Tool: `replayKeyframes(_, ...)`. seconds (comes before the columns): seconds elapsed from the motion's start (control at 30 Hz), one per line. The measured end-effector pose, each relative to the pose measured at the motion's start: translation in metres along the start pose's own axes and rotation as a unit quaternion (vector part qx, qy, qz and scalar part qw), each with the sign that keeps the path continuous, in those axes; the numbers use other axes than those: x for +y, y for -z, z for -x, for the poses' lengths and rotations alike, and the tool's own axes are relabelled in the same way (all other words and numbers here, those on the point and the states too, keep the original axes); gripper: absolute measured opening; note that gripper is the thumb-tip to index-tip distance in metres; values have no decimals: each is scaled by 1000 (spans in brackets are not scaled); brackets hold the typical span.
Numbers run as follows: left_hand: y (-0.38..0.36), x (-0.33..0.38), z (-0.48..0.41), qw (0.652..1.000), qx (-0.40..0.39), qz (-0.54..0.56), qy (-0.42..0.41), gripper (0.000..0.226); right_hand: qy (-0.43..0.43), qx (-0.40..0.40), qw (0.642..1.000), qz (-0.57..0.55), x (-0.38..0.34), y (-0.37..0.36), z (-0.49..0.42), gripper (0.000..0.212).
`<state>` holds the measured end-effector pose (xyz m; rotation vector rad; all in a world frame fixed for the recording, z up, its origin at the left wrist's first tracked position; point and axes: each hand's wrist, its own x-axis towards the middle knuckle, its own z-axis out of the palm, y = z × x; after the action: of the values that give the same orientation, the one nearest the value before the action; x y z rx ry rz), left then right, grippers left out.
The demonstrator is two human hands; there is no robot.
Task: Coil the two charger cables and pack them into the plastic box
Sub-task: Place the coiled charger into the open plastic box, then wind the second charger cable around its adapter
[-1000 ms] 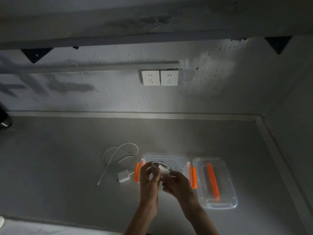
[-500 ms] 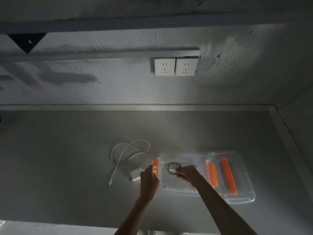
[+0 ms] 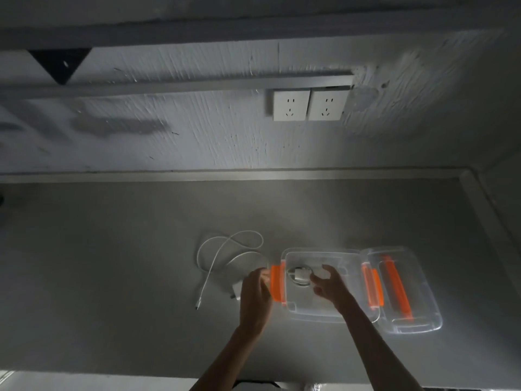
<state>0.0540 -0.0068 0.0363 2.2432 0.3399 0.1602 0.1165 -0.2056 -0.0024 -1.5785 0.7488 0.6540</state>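
Cables number two: one coiled cable (image 3: 299,277) lies inside the plastic box (image 3: 310,309); one loose cable (image 3: 217,258) sprawls on the surface (image 3: 112,277) just left of it, its free plug pointing toward the person. The box's long axis runs left-right, while that of the single lid (image 3: 417,323) beside it runs near-far. The right hand (image 3: 329,286) is spread and relaxed over the coil. The left hand (image 3: 255,294) is at the left orange latch (image 3: 275,283); whether it grips is unclear.

Brightness: dim and grey overall; corners of the frame darkest
Light: a soft pool falls on the wall (image 3: 253,142) and counter (image 3: 282,215) at centre
Glare: pale sheen on the plastic box (image 3: 318,255)
Blur: slight smear throughout; right hand (image 3: 329,286) soft
Distortion: wide-angle bend at the edges
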Motion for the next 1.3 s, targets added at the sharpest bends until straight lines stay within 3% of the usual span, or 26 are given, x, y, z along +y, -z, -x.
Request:
replayKeyframes(0.07, 10, -24, -7, 998, 21, -56, -30, 30, 27, 24, 997, 65, 2, 1, 6, 54)
replayKeyframes(0.13, 12, -59, -15, 988, -11, -144, -55, 37, 84, 100, 984, 121, -2, -4, 26, 47)
replayKeyframes(0.23, 7, -95, -19, 960, -124, -248, -27, 71, 253, 258, 917, 167, -12, -26, 81, 38)
replayKeyframes(0.3, 1, -109, -19, 949, -176, -261, -24, 83, 351, 286, 874, 175, -21, -42, 114, 36)
replayKeyframes(0.37, -2, -116, -23, 945, -190, -263, -34, 80, 420, 255, 850, 188, -28, -51, 127, 33)
replayKeyframes(0.47, 6, -105, -33, 953, -204, -223, -15, 55, 459, 168, 846, 213, -36, -61, 124, 42)
replayKeyframes(0.53, 25, -81, -37, 971, -195, -125, 61, 39, 459, 125, 845, 244, -43, -67, 118, 52)
replayKeyframes(0.6, 60, -49, -37, 967, -228, -14, 114, 25, 453, 74, 846, 271, -55, -74, 113, 63)
replayKeyframes(0.73, 150, 23, -27, 936, -260, 208, 115, 21, 475, -72, 816, 321, -82, -95, 120, 67)
replayKeyframes(0.77, 173, 39, -23, 927, -266, 245, 99, 23, 485, -95, 815, 303, -90, -103, 128, 64)
replayKeyframes(0.87, 228, 86, -13, 892, -262, 362, 63, 32, 493, -217, 835, 110, -110, -126, 161, 40)
replayKeyframes(0.93, 252, 113, -9, 836, -267, 474, 76, 41, 482, -264, 834, 50, -117, -134, 182, 38)
replayKeyframes(1.0, 267, 142, 0, 798, -274, 530, 86, 49, 475, -307, 824, 20, -117, -134, 200, 17)
replayKeyframes(1.1, 272, 180, 20, 812, -213, 536, 95, 48, 416, -369, 830, -41, -117, -115, 230, 58)
replayKeyframes(1.17, 268, 206, 38, 821, -174, 534, 99, 51, 399, -370, 833, -102, -117, -92, 251, 52)
replayKeyframes(1.3, 251, 248, 70, 854, -124, 504, 37, 34, 435, -305, 835, -144, -125, -26, 281, 20)
